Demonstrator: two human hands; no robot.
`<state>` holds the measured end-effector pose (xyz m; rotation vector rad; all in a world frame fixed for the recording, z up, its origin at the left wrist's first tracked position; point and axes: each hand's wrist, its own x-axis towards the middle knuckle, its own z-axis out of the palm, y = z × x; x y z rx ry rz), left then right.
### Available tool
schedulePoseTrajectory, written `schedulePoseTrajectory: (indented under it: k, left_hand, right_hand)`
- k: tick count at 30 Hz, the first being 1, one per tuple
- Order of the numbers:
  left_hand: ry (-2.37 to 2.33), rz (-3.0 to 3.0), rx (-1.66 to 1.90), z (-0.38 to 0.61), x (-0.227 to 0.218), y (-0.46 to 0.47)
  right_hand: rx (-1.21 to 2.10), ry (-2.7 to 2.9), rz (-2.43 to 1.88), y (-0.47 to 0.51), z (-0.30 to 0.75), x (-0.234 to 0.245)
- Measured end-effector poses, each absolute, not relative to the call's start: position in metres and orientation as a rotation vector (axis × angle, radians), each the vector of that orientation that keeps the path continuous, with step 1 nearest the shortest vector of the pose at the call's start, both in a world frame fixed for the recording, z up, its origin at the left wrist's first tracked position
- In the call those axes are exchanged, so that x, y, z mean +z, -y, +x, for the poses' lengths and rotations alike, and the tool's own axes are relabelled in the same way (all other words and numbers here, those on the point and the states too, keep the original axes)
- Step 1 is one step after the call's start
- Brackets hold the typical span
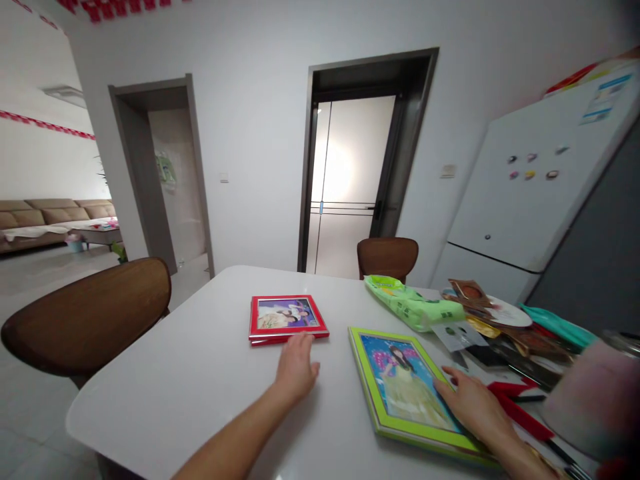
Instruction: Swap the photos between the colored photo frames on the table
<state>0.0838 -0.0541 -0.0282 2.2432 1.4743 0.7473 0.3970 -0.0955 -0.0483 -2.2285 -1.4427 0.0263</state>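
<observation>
A red picture frame point(286, 317) lies flat on the white table point(190, 373), on top of a second red frame. My left hand point(296, 365) reaches to its near edge, fingers together and touching the frame's front rim. A green picture frame point(400, 387) with a picture of a figure in a pale dress lies to the right. My right hand point(475, 403) rests flat on that frame's right side, fingers stretched out.
A green plastic packet point(415, 303), papers, a plate and red items crowd the table's right side. A pink blurred object point(595, 400) stands at the near right. Wooden chairs stand at the left point(90, 320) and far side point(387, 257). A white fridge point(540, 193) stands on the right.
</observation>
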Motion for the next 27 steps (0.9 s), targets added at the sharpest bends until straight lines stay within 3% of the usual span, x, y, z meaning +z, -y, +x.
schedulePoseTrajectory:
  k: [3,10,15,21,24,27]
  left_hand:
    - [-1.66,2.331,0.694,0.042,-0.02,0.019]
    - [-1.717,2.563,0.525,0.02,-0.016,0.024]
    - [-1.674,2.646,0.596,0.018,0.024,0.049]
    - [-1.781,2.501,0.865,-0.013,0.08,0.097]
    - [-1.64,2.187,1.128,-0.027,0.066,0.126]
    - [-1.411,1.797,1.275,-0.039,0.025,0.149]
  right_hand:
    - [-0.114,1.583,-1.887,0.102,0.34,-0.034]
    - [0.831,1.442,-1.448,0.102,0.194,-0.042]
    - [1.232,1.017,-1.319,0.086,0.162,-0.057]
    - [1.267,0.923,-1.077,0.082,0.13,-0.036]
    - [1.157,0.919,-1.042,0.089,0.126,-0.027]
    - [1.086,1.047,-1.091,0.102,0.136,-0.03]
